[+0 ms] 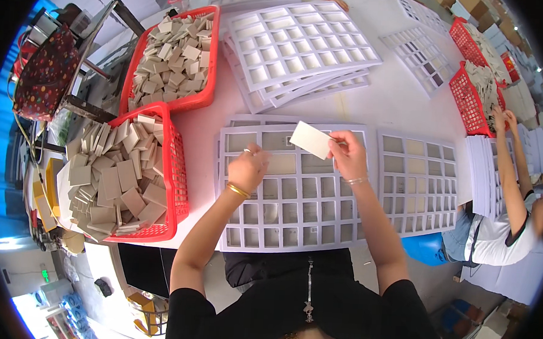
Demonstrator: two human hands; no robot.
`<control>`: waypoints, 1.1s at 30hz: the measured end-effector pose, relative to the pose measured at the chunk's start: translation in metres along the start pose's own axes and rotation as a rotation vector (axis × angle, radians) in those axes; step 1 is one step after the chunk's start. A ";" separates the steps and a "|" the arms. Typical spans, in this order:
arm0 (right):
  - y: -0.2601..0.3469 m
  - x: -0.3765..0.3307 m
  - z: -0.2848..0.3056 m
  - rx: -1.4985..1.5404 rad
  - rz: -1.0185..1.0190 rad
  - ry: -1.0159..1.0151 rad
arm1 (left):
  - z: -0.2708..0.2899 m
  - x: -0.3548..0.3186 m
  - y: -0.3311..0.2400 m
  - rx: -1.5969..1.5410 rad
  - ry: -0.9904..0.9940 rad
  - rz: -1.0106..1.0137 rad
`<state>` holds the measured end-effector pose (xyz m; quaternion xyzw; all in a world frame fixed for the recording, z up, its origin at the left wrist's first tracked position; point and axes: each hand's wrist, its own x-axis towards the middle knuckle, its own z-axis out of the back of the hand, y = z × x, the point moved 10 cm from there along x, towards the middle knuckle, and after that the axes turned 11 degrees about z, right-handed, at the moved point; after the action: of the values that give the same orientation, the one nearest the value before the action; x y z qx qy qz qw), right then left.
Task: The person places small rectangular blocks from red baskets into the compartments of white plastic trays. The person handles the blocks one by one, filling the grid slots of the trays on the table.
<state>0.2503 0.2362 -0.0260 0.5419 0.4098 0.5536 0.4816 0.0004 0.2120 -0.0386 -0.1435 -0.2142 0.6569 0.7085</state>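
A pale rectangular tile [310, 139] is pinched between the thumb and fingers of my right hand [348, 155], held tilted above the tray. Beneath both hands lies a white compartment tray [268, 225] with rows of small square cells and wider rectangular cells along its far side. Many of its cells look grey inside; a wider one near my left hand shows a paler piece [281, 164]. My left hand [249, 168] hovers over the tray's left part, fingers curled and smeared by motion, so whether it grips anything is unclear.
Two red baskets [182, 183] [211, 62] heaped with beige tiles [123, 180] stand at left. Stacked white trays [303, 42] lie beyond my tray; another tray [418, 183] sits to its right. At far right a co-worker's hands [503, 117] reach toward a red basket [468, 100].
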 end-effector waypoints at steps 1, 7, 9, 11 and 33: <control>-0.004 0.008 -0.013 -0.044 0.007 0.055 | -0.005 -0.009 -0.002 0.010 0.033 -0.036; -0.054 0.039 -0.075 -0.155 -0.138 0.277 | -0.003 -0.035 0.000 -0.196 0.025 -0.015; -0.058 0.043 -0.086 -0.247 -0.128 0.316 | 0.018 -0.040 0.008 -0.415 -0.127 0.014; -0.059 0.049 -0.094 -0.345 -0.010 0.335 | -0.010 -0.050 0.056 -0.893 0.026 0.484; -0.024 0.015 -0.123 -0.889 0.595 0.528 | -0.044 -0.081 0.058 -1.825 0.081 0.877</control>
<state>0.1311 0.2645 -0.0561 0.2238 0.0750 0.8991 0.3685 -0.0324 0.1402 -0.1147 -0.7184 -0.5386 0.4391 0.0312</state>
